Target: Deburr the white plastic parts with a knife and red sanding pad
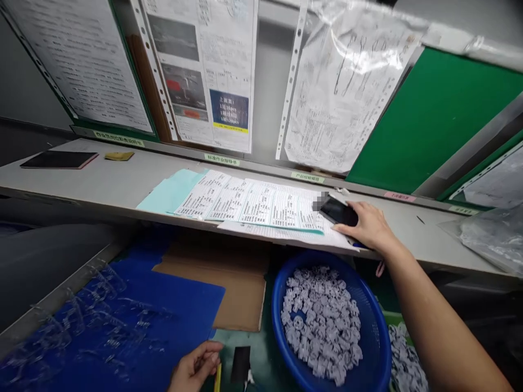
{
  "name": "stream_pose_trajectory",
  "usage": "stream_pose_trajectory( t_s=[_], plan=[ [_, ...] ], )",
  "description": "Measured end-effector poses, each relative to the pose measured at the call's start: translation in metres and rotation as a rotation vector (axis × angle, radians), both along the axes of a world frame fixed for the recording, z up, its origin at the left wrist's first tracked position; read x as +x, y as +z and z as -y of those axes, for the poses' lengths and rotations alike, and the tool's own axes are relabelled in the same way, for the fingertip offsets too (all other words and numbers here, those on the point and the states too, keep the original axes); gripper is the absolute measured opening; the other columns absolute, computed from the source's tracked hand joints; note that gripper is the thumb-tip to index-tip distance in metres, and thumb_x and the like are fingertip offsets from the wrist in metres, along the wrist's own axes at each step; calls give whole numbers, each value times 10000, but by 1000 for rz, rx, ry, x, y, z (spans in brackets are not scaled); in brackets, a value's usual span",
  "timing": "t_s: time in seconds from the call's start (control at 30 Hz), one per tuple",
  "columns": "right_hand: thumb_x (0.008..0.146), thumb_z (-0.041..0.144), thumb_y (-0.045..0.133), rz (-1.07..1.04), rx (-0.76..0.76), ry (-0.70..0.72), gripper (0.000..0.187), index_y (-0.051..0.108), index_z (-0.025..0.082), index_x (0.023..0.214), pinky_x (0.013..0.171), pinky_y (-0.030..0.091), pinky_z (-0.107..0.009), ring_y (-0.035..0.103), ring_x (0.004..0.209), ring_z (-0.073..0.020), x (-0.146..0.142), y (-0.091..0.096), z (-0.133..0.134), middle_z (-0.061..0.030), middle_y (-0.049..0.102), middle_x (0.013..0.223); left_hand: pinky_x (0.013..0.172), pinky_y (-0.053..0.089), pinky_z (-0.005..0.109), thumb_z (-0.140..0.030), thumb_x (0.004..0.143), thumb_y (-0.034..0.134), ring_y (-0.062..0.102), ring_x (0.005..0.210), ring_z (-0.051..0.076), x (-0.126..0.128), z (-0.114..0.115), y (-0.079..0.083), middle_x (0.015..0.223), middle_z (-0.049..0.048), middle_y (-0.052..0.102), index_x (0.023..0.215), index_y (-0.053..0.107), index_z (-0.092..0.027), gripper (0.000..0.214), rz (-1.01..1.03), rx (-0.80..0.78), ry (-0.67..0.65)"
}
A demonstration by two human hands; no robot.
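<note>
Across the shelf (420, 239), a phone (335, 211) is covered by the flat, open fingers (351, 213) of the right hand (370, 226); the left hand (195, 367) lies loosely open below. If the papers (253, 204) beneath slip, the phone could be dropped into the blue basket (278, 321) of grey plastic parts (322, 321).

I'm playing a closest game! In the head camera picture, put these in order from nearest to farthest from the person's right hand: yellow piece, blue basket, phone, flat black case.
1. Phone: under the right hand, on the shelf.
2. Blue basket: just below the shelf, left of the arm.
3. Yellow piece: far left on the shelf.
4. Flat black case: farthest left on the shelf.
</note>
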State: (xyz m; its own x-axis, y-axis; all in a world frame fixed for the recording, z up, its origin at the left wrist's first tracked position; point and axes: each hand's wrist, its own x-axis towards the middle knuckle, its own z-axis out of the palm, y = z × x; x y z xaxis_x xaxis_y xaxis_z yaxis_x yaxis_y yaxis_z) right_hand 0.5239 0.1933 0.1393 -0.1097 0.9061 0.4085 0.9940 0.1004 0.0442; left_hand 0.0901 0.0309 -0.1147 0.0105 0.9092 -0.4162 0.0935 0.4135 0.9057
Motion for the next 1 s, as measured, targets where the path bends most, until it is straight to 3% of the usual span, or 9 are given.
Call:
stream_pose_trajectory(
  t_s=[0.13, 0.23, 0.37, 0.47, 0.57, 0.67, 0.8, 0.87, 1.0],
  plan=[
    [846, 558, 612, -61, 402, 22, 650, 504, 191, 1371, 979, 376, -515, 521, 1181, -376, -10, -8, 40, -173, 554, 1305, 665, 558, 343, -775, 474, 735, 668, 669, 258, 5, 3, 18, 662, 77, 724, 778, 742, -187, 662, -54, -8, 5],
    [933, 396, 485, -250, 616, -93, 381, 608, 187, 1227, 924, 412, -517, 557, 1115, -361, -24, -56, 83, -166, 605, 1177, 660, 555, 340, -749, 462, 762, 666, 681, 253, 6, 8, 24, 672, 73, 724, 776, 742, -186, 646, -51, -37, 29],
    [952, 355, 416, -415, 28, -179, 324, 673, 198, 1074, 892, 478, -428, 594, 1056, -286, -37, -162, 112, -128, 662, 1077, 558, 505, 299, -757, 479, 752, 618, 611, 215, 10, 14, 29, 593, 43, 666, 720, 733, -183, 624, -56, -37, 26],
    [915, 325, 482, -428, -163, -221, 309, 668, 169, 1107, 848, 506, -393, 609, 1024, -271, -41, -230, 107, -126, 670, 1078, 503, 441, 270, -774, 546, 706, 536, 510, 166, 17, 16, 31, 494, 13, 583, 580, 657, -183, 594, -82, -12, -37],
    [884, 286, 566, -443, -297, -284, 324, 641, 158, 1172, 872, 499, -398, 598, 1062, -264, -41, -268, 96, -136, 639, 1162, 531, 449, 276, -766, 640, 645, 532, 500, 160, 23, 14, 33, 511, 18, 595, 564, 631, -185, 586, -90, 20, -101],
    [922, 330, 579, -493, -377, -333, 305, 613, 176, 1182, 913, 488, -410, 603, 1054, -221, -36, -279, 86, -94, 629, 1170, 602, 491, 296, -712, 682, 654, 589, 572, 184, 24, 11, 35, 612, 38, 659, 692, 699, -177, 538, -75, 53, -120],
    [947, 339, 508, -627, -440, -356, 417, 541, 100, 1288, 831, 510, -421, 648, 978, -255, -34, -263, 91, -161, 647, 1135, 671, 518, 315, -633, 672, 724, 634, 659, 209, 21, 13, 39, 669, 50, 692, 822, 728, -166, 490, -37, 25, -119],
    [941, 363, 497, -712, -497, -252, 486, 504, 96, 1347, 791, 522, -384, 666, 943, -254, -52, -247, 109, -163, 672, 1109, 718, 530, 326, -613, 686, 737, 660, 722, 218, 24, 18, 43, 786, 79, 729, 901, 736, -157, 503, 50, -39, -120],
    [881, 465, 610, -863, -656, 174, 422, 617, 273, 1258, 921, 501, -299, 640, 1063, -199, -133, -214, 172, -33, 689, 1163, 817, 544, 370, -536, 834, 659, 693, 942, 251, 39, 32, 51, 1213, 151, 672, 1183, 681, -179, 500, 487, -263, -176]
  ],
)
